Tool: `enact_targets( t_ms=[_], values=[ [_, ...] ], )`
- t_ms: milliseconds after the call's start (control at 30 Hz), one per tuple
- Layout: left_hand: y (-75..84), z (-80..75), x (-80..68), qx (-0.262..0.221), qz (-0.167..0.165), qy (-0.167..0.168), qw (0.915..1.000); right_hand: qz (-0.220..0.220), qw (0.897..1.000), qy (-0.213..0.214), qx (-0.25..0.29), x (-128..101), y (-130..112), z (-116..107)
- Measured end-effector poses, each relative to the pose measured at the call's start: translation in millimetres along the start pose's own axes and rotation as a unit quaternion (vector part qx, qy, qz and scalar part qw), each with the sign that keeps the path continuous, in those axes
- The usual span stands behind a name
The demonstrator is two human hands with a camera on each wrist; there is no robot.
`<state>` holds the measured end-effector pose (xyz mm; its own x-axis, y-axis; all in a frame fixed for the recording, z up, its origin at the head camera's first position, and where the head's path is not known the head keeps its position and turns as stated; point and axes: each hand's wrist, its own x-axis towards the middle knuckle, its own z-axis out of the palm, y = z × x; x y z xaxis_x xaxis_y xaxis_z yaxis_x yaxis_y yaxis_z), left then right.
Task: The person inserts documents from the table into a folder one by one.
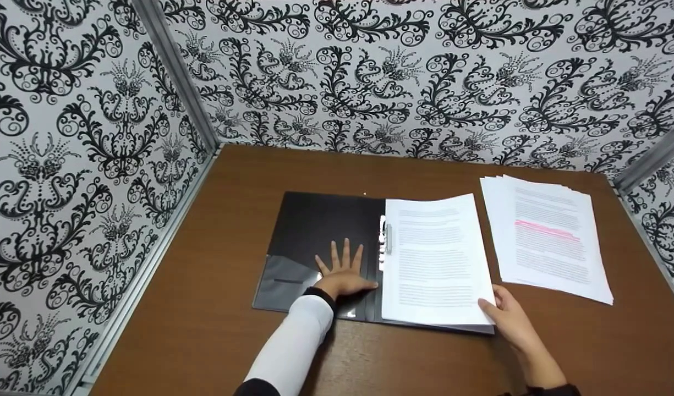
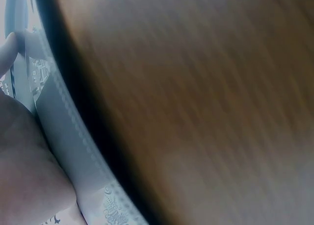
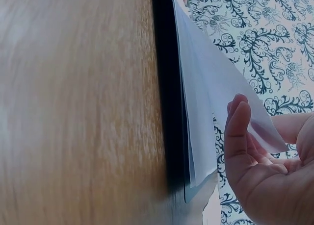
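A black folder (image 1: 314, 231) lies open on the brown table (image 1: 204, 308). My left hand (image 1: 343, 269) presses flat on its left inside cover, fingers spread, just left of the white clip (image 1: 388, 237). Printed sheets (image 1: 433, 258) lie on the folder's right half. At their lower right corner my right hand (image 1: 499, 308) pinches the top sheet (image 3: 211, 83), whose corner is lifted off the ones beneath, with the thumb (image 3: 240, 137) in front. In the blurred left wrist view my palm (image 2: 24, 161) rests on the folder's glossy surface (image 2: 64, 132).
A loose stack of printed pages (image 1: 546, 236), one passage marked pink, lies to the right of the folder. Patterned black-and-white walls (image 1: 370, 77) close in the table at the back and on both sides.
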<state>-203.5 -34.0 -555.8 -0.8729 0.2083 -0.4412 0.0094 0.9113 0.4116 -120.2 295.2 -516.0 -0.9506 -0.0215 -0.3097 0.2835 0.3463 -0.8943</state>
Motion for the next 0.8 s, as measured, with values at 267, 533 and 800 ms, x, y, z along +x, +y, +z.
enact_targets(
  t_ms=[267, 533, 800],
  values=[
    [1.1, -1.0, -2.0, 0.000, 0.000, -0.003, 1.0000, -0.012, 0.998, 0.014, -0.059, -0.2, -0.5, 2.3],
    [1.0, -0.5, -2.1, 0.000, -0.002, 0.001, 1.0000, -0.011, 0.991, 0.027, -0.133, -0.9, 0.3, 2.9],
    [1.8, -2.2, -3.4, -0.005, 0.000, 0.005, 1.0000, -0.011, 0.985, 0.032, -0.171, 1.8, 1.9, 2.9]
  ],
)
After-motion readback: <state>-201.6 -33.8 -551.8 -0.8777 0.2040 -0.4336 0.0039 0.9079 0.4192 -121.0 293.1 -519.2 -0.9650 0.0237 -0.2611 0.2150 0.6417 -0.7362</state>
